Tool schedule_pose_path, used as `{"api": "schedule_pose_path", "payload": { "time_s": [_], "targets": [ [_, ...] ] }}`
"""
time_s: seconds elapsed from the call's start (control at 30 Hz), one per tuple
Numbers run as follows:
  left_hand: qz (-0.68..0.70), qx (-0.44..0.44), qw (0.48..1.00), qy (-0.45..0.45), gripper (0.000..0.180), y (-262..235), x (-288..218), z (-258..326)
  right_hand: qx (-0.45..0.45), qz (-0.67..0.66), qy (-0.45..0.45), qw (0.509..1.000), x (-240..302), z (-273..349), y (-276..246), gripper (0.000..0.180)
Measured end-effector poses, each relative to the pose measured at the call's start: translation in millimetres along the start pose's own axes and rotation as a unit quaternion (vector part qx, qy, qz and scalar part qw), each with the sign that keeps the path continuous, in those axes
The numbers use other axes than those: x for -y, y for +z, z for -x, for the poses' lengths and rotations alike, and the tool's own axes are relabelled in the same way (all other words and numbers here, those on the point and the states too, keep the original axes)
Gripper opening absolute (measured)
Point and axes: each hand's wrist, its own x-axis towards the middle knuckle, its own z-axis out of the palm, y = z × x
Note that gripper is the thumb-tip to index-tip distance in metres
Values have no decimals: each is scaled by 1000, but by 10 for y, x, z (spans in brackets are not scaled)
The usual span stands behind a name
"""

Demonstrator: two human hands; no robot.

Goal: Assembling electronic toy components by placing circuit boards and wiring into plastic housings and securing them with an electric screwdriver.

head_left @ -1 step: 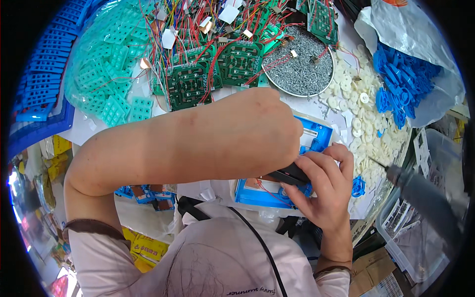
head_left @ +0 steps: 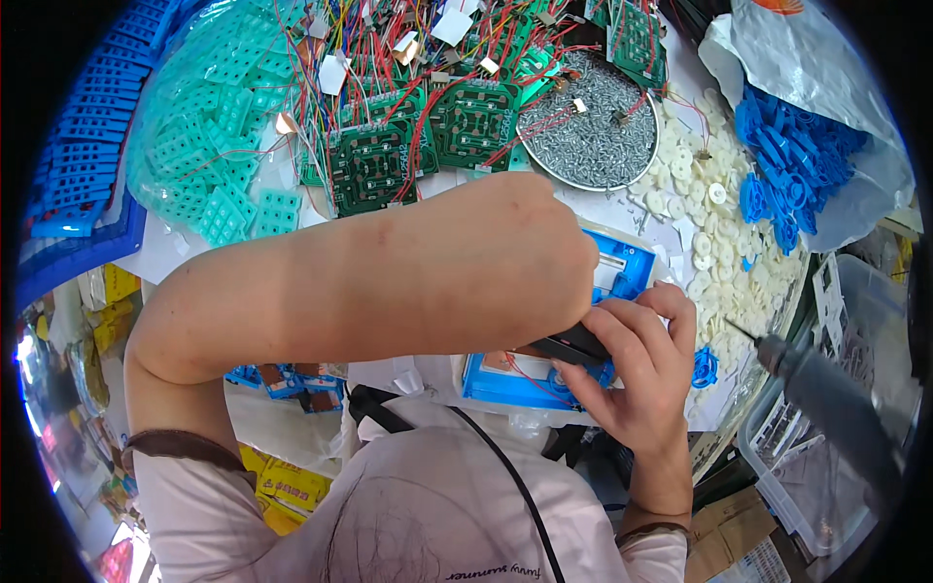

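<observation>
Head view: my right hand (head_left: 632, 374) is wrapped around a small black part (head_left: 573, 345), pressing it onto the blue plastic housing (head_left: 544, 374) on the table (head_left: 622, 209). Left hand (head_left: 559, 257) is bent over the housing's top, can't tell its grip. Screw dish (head_left: 593, 121) sits well beyond.

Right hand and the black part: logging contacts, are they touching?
Touching. The head view shows the right hand with fingers wrapped over the black part above the blue housing.

circuit boards (head_left: 408, 146) behind forearm | screw dish (head_left: 593, 121) right of boards | casing (head_left: 544, 374) under right hand (head_left: 632, 374)
</observation>
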Motion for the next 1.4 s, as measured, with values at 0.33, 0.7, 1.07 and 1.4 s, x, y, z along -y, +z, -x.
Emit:
{"api": "schedule_pose_path", "payload": {
  "time_s": [0.33,0.7,1.07,1.4],
  "targets": [
    [-4,-2,1000,10,19,-43,8,39,12,14,5,1000,21,-28,0,47],
    [-55,13,998,23,15,-94,-59,47,21,20,-3,1000,37,-46,-9,46],
    [32,-41,997,51,12,-317,24,21,24,11,-7,1000,37,-90,-8,46],
    [83,-72,994,0,15,-18,57,88,28,6,3,1000,-6,-87,-4,45]
  ]
}}
